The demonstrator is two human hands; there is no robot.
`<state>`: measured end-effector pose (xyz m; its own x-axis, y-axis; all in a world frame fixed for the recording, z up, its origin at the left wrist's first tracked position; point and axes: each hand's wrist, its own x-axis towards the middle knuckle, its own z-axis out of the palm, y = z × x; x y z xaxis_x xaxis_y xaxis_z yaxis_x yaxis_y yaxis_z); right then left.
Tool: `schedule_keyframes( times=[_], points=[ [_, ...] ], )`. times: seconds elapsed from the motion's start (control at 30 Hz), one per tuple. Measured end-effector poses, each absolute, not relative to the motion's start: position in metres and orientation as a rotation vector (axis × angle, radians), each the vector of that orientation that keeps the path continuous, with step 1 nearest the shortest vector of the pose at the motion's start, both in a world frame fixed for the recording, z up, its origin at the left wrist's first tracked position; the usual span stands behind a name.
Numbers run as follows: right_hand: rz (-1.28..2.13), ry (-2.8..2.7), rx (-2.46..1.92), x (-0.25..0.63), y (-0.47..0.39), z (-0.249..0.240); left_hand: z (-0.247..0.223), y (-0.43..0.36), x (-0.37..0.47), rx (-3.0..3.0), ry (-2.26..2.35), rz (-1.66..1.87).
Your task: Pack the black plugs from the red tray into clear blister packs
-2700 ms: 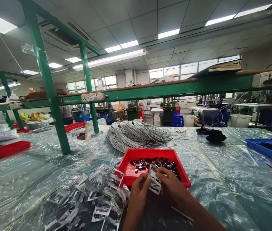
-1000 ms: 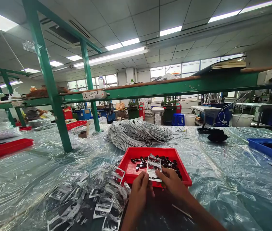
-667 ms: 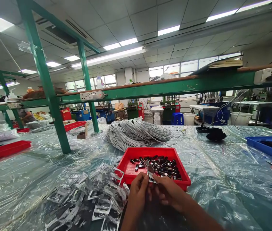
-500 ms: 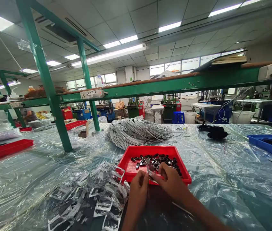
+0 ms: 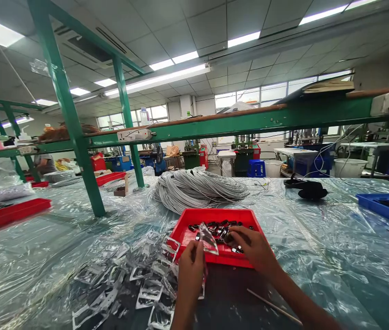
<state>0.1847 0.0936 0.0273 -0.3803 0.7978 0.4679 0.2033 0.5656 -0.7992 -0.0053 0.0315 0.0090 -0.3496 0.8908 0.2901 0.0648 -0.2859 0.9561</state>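
Small black shiny parts (image 5: 215, 225) lie in a red tray (image 5: 183, 224) in front of me. My left hand (image 5: 191, 263) is closed at the tray's near edge, pinching a clear plastic piece (image 5: 208, 239) that sticks up over the tray. Over the tray's right half is my right hand (image 5: 251, 247), its thumb and fingers pinched together; a small dark item, too blurred to name, shows at the fingertips. Left of my left hand spreads a pile of clear plastic pieces with whitish edges (image 5: 148, 293).
Behind the tray lies a grey cable coil (image 5: 197, 188). A thin stick (image 5: 273, 306) rests by my right forearm. A blue tray (image 5: 383, 208) is at the right, another red tray (image 5: 12, 214) at the left. A green post (image 5: 89, 183) stands left of the coil.
My hands have moved apart: the left one slightly left, the right one slightly right. The clear plastic piece now stands out from my left hand, away from the right.
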Motion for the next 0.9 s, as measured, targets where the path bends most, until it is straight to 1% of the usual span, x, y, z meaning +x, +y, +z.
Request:
schedule_keyframes(
  times=[0.07,0.13,0.2,0.27,0.33,0.43,0.5,0.57,0.67,0.7,0.77,0.83,0.9],
  points=[
    [0.703,-1.827,-0.875,0.185,0.102,0.02,0.014,0.032,-0.014,1.006,1.282,1.921],
    [0.475,-1.874,-0.905,0.189,0.108,0.021,0.019,0.032,-0.023,0.777,1.159,2.094],
    [0.315,-1.955,-0.925,0.197,0.106,0.03,0.023,0.033,-0.028,0.615,1.043,2.125],
    [0.297,-2.123,-1.002,0.211,0.097,0.04,0.022,0.034,-0.025,0.557,0.989,2.051],
    [0.33,-2.347,-1.163,0.226,0.081,0.042,0.02,0.037,-0.017,0.644,0.994,1.902],
    [0.253,-2.592,-1.468,0.245,0.049,0.019,0.017,0.039,-0.001,0.809,0.976,1.693],
    [0.022,-2.642,-1.563,0.254,0.023,-0.004,0.017,0.037,0.006,0.863,0.973,1.627],
    [-0.106,-2.704,-1.554,0.263,-0.003,-0.022,0.018,0.035,0.008,0.957,1.027,1.593],
    [-0.015,-2.761,-1.562,0.291,-0.036,-0.026,0.019,0.038,0.007,1.068,1.088,1.548],
    [0.025,-2.731,-1.633,0.306,-0.045,-0.022,0.018,0.039,0.007,1.093,1.094,1.534],
    [0.008,-2.534,-1.956,0.342,-0.057,-0.012,0.017,0.039,0.009,1.133,1.095,1.513],
    [-0.11,-2.166,-2.386,0.381,-0.061,-0.004,0.015,0.037,0.012,1.166,1.089,1.496],
    [-0.134,-1.89,-2.643,0.413,-0.059,-0.001,0.014,0.036,0.015,1.202,1.082,1.477]
  ],
)
